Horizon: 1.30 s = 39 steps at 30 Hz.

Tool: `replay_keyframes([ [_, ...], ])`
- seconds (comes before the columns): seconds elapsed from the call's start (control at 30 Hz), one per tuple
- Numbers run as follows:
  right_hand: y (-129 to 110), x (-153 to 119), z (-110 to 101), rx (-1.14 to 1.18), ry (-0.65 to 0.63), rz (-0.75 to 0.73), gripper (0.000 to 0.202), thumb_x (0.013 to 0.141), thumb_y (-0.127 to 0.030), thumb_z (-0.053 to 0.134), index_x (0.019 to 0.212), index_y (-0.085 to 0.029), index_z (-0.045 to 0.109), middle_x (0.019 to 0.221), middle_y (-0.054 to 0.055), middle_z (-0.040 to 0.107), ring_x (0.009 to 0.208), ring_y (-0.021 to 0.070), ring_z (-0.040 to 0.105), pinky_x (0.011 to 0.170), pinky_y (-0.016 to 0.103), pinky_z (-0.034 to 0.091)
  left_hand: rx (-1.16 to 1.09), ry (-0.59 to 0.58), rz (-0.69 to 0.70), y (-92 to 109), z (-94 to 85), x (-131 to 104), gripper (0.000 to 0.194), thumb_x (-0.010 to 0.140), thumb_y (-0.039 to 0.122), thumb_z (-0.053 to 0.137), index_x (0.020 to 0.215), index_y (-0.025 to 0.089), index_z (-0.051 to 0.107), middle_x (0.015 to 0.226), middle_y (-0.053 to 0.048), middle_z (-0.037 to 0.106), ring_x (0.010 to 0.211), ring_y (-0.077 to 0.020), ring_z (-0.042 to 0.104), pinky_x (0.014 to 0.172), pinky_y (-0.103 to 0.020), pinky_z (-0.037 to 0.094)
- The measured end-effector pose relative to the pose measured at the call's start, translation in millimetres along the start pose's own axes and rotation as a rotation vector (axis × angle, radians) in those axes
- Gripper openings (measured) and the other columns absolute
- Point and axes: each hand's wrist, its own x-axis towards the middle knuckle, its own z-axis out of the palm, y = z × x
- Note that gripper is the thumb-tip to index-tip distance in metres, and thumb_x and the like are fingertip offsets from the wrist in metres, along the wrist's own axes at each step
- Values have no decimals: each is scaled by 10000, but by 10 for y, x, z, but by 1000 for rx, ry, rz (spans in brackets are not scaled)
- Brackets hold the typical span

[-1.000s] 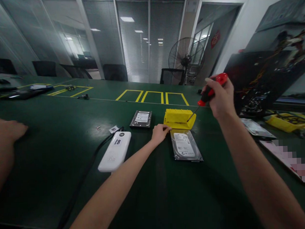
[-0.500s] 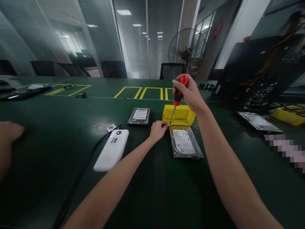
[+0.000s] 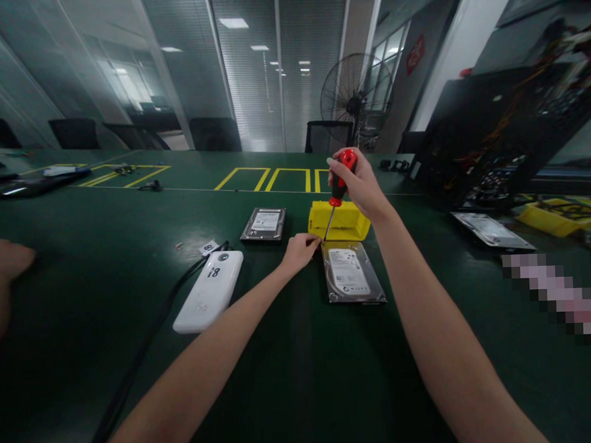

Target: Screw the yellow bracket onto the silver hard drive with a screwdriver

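My right hand [image 3: 363, 183] grips the red and black handle of a screwdriver [image 3: 338, 193]. Its shaft slants down to the far left corner of a hard drive [image 3: 367, 267] with a white label. Close beside the tip, the fingertips of my left hand [image 3: 299, 252] are pinched together; whatever they hold is too small to make out. Just behind that drive stands a yellow plastic bin [image 3: 346, 210], its inside facing me. A second hard drive [image 3: 262, 224] lies flat to the left of the bin.
A white power bank [image 3: 211, 292] marked 18, with a black cable [image 3: 149, 340], lies left of my forearm. Another person's hand [image 3: 10, 257] rests at the far left. On the right are another drive [image 3: 492, 231], a yellow bin of cables [image 3: 559, 215] and an open computer case [image 3: 486, 131].
The whole view has shifted slightly, so things appear a little further left. Both hands keep their places at the drive's corner, the screwdriver still in my right hand.
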Motion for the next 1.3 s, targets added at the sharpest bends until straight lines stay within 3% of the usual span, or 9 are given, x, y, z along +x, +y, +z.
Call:
replay_keyframes([
  [0.3, 31, -1, 35, 0, -4, 1, 327, 785, -492, 590, 954, -252, 447, 701, -26, 492, 624, 114, 535, 644, 292, 484, -51, -2, -29, 14, 11, -10, 223, 879, 184, 525, 1014, 106, 685, 995, -93, 706, 790, -153, 676, 472, -165, 507],
  [0.9, 20, 10, 20, -20, 14, 6, 367, 762, -532, 600, 965, -264, 454, 694, -19, 498, 615, 124, 540, 631, 304, 491, 13, 17, 1, -13, 16, -4, 244, 884, 227, 514, 996, 120, 703, 906, -81, 719, 718, -156, 669, 548, -210, 534],
  [1.3, -4, -18, 43, -18, 3, 0, 327, 772, -505, 600, 935, -262, 453, 691, -20, 510, 608, 127, 540, 640, 313, 493, -7, -1, 4, -20, 14, -9, 241, 888, 226, 509, 1008, 121, 690, 960, -78, 712, 772, -153, 671, 554, -198, 533],
])
